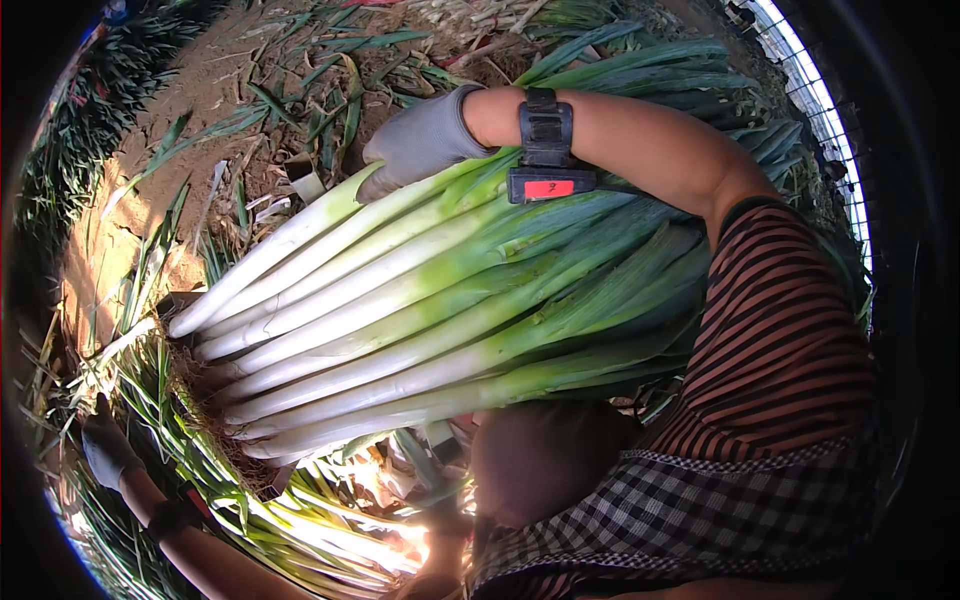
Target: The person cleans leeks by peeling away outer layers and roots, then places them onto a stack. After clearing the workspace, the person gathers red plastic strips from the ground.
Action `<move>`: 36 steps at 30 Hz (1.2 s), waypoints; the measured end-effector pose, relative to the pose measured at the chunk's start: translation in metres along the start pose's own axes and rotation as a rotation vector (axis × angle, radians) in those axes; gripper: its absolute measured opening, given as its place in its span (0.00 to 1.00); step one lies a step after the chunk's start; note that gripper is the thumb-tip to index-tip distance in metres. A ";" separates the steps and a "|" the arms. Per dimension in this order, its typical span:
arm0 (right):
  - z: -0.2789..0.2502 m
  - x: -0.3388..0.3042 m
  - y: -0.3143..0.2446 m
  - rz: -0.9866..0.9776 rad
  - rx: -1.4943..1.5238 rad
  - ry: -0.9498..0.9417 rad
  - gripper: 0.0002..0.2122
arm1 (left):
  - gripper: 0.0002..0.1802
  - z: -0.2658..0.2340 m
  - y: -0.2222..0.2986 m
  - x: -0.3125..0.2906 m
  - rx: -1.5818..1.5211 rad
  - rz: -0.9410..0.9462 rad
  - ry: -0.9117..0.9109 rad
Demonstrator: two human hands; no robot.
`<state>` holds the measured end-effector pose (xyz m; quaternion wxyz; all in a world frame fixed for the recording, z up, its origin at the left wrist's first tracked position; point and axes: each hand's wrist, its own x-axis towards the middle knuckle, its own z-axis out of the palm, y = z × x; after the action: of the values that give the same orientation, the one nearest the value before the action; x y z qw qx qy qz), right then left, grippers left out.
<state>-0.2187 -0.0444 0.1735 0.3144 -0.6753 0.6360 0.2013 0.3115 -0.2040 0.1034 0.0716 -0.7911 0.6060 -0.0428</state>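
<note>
A wide bundle of long green onions (350,310) lies slanting across the middle, white shafts and roots at the lower left, green leaves toward the upper right. My right hand (415,145), in a grey glove, reaches over the far side of the bundle. Its fingers curl round the outermost stalk. Down at the far left, beyond the root ends, is my left hand (108,452), also gloved. It is beside dry leaves and loose stalks, and its fingers are mostly hidden. A dark strip (272,487) shows under the root ends.
Loose green onions (300,540) lie below the bundle, near my knee (545,460). Torn leaves (335,110) litter the brown soil (190,80) beyond. More green leaves (75,130) are heaped at the far left. A wire mesh edge (835,130) runs along the right.
</note>
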 end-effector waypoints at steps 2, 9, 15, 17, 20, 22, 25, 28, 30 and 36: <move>0.004 -0.001 -0.005 0.000 0.024 0.025 0.33 | 0.18 -0.005 0.018 -0.040 -0.123 0.559 0.327; 0.000 0.016 0.005 -0.211 0.010 0.151 0.34 | 0.18 -0.019 0.205 -0.176 -0.698 1.162 0.442; -0.007 0.013 0.004 -0.173 0.058 0.077 0.34 | 0.05 -0.018 0.214 -0.178 -0.614 1.137 0.466; -0.006 0.013 0.006 -0.190 0.071 0.087 0.34 | 0.04 -0.018 0.217 -0.178 -0.560 1.157 0.512; -0.007 0.010 0.002 -0.187 0.084 0.108 0.34 | 0.04 -0.003 0.211 -0.174 -0.427 1.140 0.568; -0.008 0.000 -0.006 -0.172 0.095 0.123 0.34 | 0.04 -0.005 0.209 -0.176 -0.356 1.113 0.596; -0.012 -0.011 -0.009 -0.093 -0.019 0.237 0.33 | 0.05 -0.011 0.207 -0.179 -0.343 1.137 0.609; -0.015 -0.010 -0.006 -0.034 0.149 0.121 0.31 | 0.04 -0.012 0.205 -0.180 -0.282 1.168 0.713; -0.019 -0.012 -0.013 -0.045 0.177 0.092 0.28 | 0.05 -0.017 0.200 -0.182 -0.349 1.142 0.691; -0.016 -0.062 -0.031 -0.208 -0.399 0.528 0.16 | 0.07 -0.036 0.191 -0.198 -0.562 1.079 0.784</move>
<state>-0.1966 -0.0106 0.2320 0.0195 -0.8134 0.5715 0.1069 0.0716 -0.0638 0.1111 -0.3457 -0.2968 0.8814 -0.1246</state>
